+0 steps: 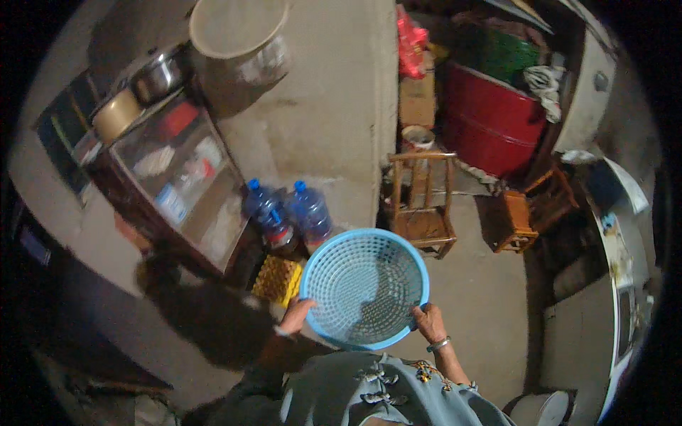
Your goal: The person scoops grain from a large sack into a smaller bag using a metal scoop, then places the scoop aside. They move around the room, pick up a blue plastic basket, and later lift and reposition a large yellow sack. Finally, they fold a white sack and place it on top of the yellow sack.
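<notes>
Between my hands is a round light-blue plastic colander basket, its open top towards me, and only its perforated inside shows. My left hand grips the rim at the lower left, thumb over the edge. On the lower right of the rim is my right hand, also closed on it, with a metal bangle on the wrist. A shadow falls across the right part of the basket. Just beyond its left side are a yellow crate with brown contents and large clear plastic bottles with blue caps.
A glass-fronted cabinet at left carries a steel pot and a gold-coloured pot. Beyond the basket stands a wooden chair; further right is another small chair beside a wooden stool. A large red drum stands behind them.
</notes>
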The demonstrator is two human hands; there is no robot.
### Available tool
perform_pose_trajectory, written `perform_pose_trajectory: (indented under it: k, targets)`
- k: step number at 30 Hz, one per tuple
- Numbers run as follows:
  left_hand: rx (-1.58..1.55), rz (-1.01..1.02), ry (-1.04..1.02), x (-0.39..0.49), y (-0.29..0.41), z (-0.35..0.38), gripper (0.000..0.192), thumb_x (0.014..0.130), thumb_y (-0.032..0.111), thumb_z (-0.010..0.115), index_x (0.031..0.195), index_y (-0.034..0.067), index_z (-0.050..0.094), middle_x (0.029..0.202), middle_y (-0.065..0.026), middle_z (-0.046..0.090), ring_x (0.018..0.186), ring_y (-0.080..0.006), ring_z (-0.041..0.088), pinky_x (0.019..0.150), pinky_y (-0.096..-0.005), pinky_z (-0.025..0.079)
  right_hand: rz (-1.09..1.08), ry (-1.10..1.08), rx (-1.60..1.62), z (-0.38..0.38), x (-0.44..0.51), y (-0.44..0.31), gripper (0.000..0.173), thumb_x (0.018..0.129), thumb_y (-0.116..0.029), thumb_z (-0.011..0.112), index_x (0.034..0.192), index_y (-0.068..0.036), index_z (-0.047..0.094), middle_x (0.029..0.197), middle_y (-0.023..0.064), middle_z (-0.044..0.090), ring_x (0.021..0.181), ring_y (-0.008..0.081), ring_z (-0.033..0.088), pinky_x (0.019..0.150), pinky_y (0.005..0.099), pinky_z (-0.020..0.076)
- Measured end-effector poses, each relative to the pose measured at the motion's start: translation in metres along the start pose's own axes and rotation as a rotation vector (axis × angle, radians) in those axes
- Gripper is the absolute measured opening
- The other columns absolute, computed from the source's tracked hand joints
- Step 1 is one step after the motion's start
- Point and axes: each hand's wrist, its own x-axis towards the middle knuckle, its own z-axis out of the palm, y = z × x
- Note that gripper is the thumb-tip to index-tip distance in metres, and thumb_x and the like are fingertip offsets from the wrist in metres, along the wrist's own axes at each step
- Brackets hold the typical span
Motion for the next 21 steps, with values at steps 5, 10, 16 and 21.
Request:
perform_pose_trajectory:
  k: [5, 10, 16, 21]
  targets:
    - [-0.346, 0.031, -0.053, -0.006, 0.021, 0.227, 0.027, 0.084, 0.008, 0.061, 0.109, 0.000, 0.065, 0.098, -0.0093, 0.071, 0.086, -0.0222, 0.069, 0.078, -0.0356, 0.056, 0.006, 0.080, -0.091, -0.210, -0.059, 0.064, 0.041, 0.082, -0.030, 0.058, 0.071, 0.009, 0.060, 0.059, 0.0164, 0.062, 0.053, 0.0245, 0.065, 0.053, 0.0396, 0.0518]
    - [-0.402, -0.361, -0.038, -0.002, 0.048, 0.327, 0.023, 0.083, 0.006, 0.061, 0.104, -0.002, 0.067, 0.092, -0.0094, 0.070, 0.081, -0.0199, 0.069, 0.073, -0.0345, 0.057, 0.123, 0.151, 0.116, -0.294, -0.110, 0.107, 0.036, 0.081, -0.027, 0.061, 0.077, 0.009, 0.061, 0.063, 0.0121, 0.061, 0.056, 0.0204, 0.061, 0.052, 0.0361, 0.0504]
    - [-0.221, -0.326, -0.058, 0.008, 0.039, 0.273, 0.011, 0.080, 0.006, 0.064, 0.086, -0.001, 0.069, 0.080, -0.0061, 0.069, 0.073, -0.0154, 0.064, 0.068, -0.0306, 0.049, 0.167, 0.246, 0.240, -0.231, -0.118, 0.099, 0.030, 0.080, -0.022, 0.060, 0.076, 0.008, 0.061, 0.067, 0.0114, 0.062, 0.058, 0.0187, 0.059, 0.055, 0.0339, 0.0477]
    - [-0.266, -0.383, -0.066, 0.031, 0.022, 0.200, 0.014, 0.080, 0.007, 0.063, 0.089, -0.002, 0.069, 0.083, -0.0068, 0.070, 0.076, -0.0171, 0.065, 0.073, -0.0322, 0.051, 0.176, 0.210, 0.220, -0.163, -0.076, 0.091, 0.034, 0.081, -0.024, 0.061, 0.080, 0.010, 0.062, 0.064, 0.0157, 0.064, 0.057, 0.0224, 0.065, 0.051, 0.0365, 0.0522]
